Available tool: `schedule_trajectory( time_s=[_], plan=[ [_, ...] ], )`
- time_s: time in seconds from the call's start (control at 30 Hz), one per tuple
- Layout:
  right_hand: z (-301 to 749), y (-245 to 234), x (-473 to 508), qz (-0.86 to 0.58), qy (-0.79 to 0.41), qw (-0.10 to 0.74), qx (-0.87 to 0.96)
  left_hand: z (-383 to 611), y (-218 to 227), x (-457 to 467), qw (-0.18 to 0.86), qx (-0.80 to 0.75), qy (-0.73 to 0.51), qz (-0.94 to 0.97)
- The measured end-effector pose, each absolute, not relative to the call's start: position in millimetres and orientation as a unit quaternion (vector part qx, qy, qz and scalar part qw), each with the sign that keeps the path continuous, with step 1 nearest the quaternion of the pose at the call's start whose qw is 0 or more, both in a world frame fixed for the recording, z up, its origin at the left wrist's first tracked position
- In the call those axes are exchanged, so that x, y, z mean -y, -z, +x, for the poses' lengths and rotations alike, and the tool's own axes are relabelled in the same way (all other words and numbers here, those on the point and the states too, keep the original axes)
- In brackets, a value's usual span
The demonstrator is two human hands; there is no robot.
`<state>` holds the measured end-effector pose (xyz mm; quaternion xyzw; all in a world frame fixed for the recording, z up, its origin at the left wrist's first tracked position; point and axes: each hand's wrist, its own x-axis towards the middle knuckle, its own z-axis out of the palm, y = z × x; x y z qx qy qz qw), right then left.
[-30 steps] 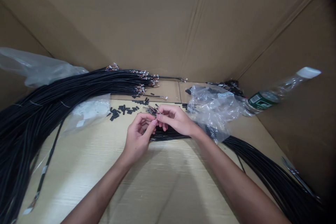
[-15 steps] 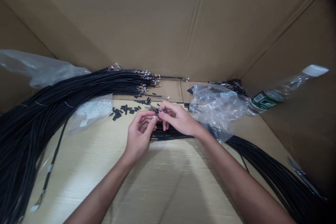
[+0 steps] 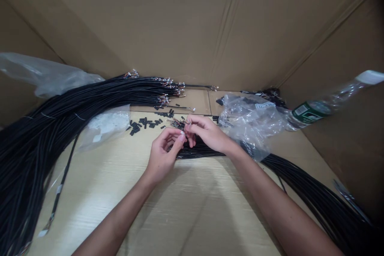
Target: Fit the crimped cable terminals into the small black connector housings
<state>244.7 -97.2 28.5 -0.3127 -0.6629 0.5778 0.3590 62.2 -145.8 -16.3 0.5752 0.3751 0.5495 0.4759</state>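
Black cables [image 3: 309, 186] are running in a bundle from the lower right corner, past the right forearm [image 3: 276, 204] and on beneath both hands, near the middle of the pale surface [image 3: 114, 168]. At the lower left, one loose cable [image 3: 55, 205] is lying apart, its white plug [image 3: 43, 233] pointing toward the near edge. The left hand [image 3: 163, 152] is holding a small white connector [image 3: 182, 132], thumb and finger pressed together on it; the right hand [image 3: 207, 132], just beside, is pinching its fingers together on what seems to be a thin wire [image 3: 188, 122], too fine to make out. Right behind, wire ends [image 3: 177, 124] are fanning out, and whether they are bearing connectors I cannot tell.

Past the hands, many short black tubes [image 3: 145, 121] are lying loose, seemingly unused, between a small bag [image 3: 109, 126] on the left and a crumpled clear bag [image 3: 250, 118] on the right, with a bottle [image 3: 312, 112] standing beside it. Farther back, a large bundle [image 3: 75, 104] is showing white connectors at its tips. Judging by this, the handling is standing partway, with one end being dealt with and much seemingly remaining, though no count is showing
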Motion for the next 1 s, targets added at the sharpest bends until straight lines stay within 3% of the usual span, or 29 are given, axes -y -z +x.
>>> schedule_trajectory(
  time_s=[0.77,1.0],
  plan=[
    [240.9,-34.3,103.6,-0.313,-0.603,0.364,0.637,61.9,13.8,148.2,0.435,-0.368,-0.555,0.606],
    [238.6,-31.9,104.1,-0.319,-0.587,0.348,0.657,60.1,15.9,149.7,0.374,-0.399,-0.555,0.627]
  ],
)
